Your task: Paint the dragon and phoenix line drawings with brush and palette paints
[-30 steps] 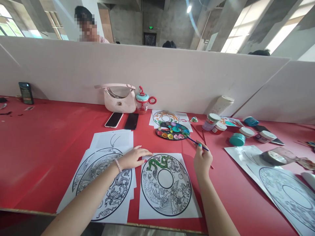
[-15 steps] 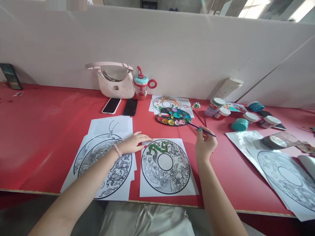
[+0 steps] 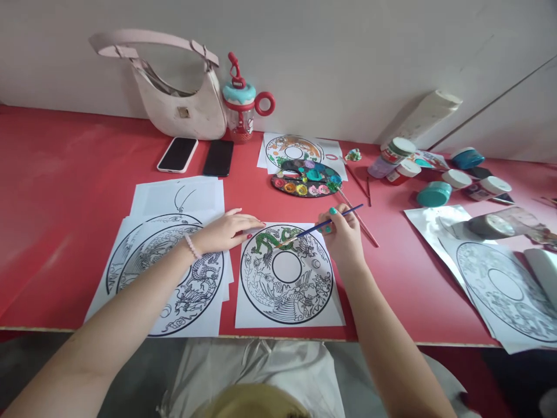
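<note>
Between the thumb and fingers of my right hand (image 3: 343, 235) is a blue-handled paintbrush (image 3: 324, 223). Its bristles reach the green-painted dragon near the top of the round line drawing (image 3: 265, 299); whether they touch the paper I cannot tell. My left hand (image 3: 228, 230) lies with fingers stretched out, its fingertips at the sheet's upper left corner. Under my left forearm is a stack of printed drawings (image 3: 204, 319). Beyond the sheet sits a paint palette (image 3: 307, 178) with many colours in its wells and green paint at its right end.
Behind the palette lies a partly coloured drawing (image 3: 270, 145). Two phones (image 3: 178, 154) lie near a pink handbag (image 3: 183, 110) and a drinking cup (image 3: 241, 110). Paint jars (image 3: 434, 194) cluster at right, near more drawings (image 3: 470, 296). Another brush (image 3: 368, 229) rests on the red table (image 3: 383, 302).
My right hand has brought the paintbrush from the palette's edge down and left to the green dragon. The view has tilted down and closer. My left hand stays at the sheet's corner.
</note>
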Action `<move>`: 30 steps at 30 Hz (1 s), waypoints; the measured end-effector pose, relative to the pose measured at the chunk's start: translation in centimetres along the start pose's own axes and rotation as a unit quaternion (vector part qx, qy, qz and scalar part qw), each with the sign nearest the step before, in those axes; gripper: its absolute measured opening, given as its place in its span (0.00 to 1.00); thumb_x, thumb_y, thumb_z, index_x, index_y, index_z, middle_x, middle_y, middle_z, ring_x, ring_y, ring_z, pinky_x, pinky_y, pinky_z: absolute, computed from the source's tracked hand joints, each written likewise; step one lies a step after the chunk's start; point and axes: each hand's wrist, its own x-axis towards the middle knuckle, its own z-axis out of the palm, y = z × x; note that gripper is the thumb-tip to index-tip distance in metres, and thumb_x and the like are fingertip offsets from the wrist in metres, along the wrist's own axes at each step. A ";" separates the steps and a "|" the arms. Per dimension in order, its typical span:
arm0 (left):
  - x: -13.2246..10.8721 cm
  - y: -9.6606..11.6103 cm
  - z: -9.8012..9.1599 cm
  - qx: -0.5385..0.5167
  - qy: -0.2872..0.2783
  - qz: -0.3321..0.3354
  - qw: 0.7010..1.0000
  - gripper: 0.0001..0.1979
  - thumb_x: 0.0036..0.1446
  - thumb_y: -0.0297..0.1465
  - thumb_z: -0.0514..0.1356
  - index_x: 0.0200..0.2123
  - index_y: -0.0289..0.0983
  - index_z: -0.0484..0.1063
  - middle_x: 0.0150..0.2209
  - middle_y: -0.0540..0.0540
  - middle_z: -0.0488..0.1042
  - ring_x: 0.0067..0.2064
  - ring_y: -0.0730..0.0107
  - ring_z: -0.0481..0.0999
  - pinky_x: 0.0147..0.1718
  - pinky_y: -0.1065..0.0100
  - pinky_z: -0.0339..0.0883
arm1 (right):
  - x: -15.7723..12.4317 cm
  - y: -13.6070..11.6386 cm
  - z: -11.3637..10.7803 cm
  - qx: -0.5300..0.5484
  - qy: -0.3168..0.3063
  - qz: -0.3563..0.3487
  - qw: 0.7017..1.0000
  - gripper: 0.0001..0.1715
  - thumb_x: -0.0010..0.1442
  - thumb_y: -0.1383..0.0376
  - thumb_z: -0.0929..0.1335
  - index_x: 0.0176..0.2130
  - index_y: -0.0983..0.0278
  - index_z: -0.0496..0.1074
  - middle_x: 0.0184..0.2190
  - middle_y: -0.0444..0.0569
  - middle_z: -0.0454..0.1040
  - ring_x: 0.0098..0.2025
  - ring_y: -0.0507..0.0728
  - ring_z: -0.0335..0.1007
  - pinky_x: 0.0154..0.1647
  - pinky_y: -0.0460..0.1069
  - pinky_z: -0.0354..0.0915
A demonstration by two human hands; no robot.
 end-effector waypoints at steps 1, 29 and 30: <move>0.0 0.0 0.0 0.000 0.000 0.003 1.000 0.23 0.61 0.22 0.54 0.58 0.45 0.61 0.56 0.48 0.69 0.57 0.68 0.67 0.61 0.51 0.49 | -0.2 0.1 0.1 0.000 -0.019 0.016 1.000 0.20 0.48 0.65 0.72 0.22 0.61 0.55 0.13 0.35 0.55 0.18 0.46 0.55 0.21 0.43 0.56; 0.1 0.0 -0.1 0.002 -0.013 0.001 1.000 0.22 0.62 0.22 0.52 0.58 0.43 0.62 0.56 0.48 0.69 0.58 0.68 0.66 0.61 0.52 0.47 | -1.9 0.6 0.5 -0.062 -0.296 0.086 0.949 0.13 0.55 0.65 0.72 0.28 0.62 0.61 0.21 0.39 0.64 0.23 0.47 0.53 0.22 0.44 0.49; 0.1 0.0 -0.1 0.000 -0.016 0.000 1.000 0.22 0.62 0.22 0.52 0.58 0.43 0.62 0.56 0.48 0.69 0.58 0.68 0.66 0.61 0.52 0.47 | -2.0 0.5 0.5 -0.064 -0.298 0.092 0.948 0.12 0.55 0.65 0.71 0.29 0.62 0.62 0.21 0.39 0.63 0.22 0.47 0.53 0.21 0.44 0.49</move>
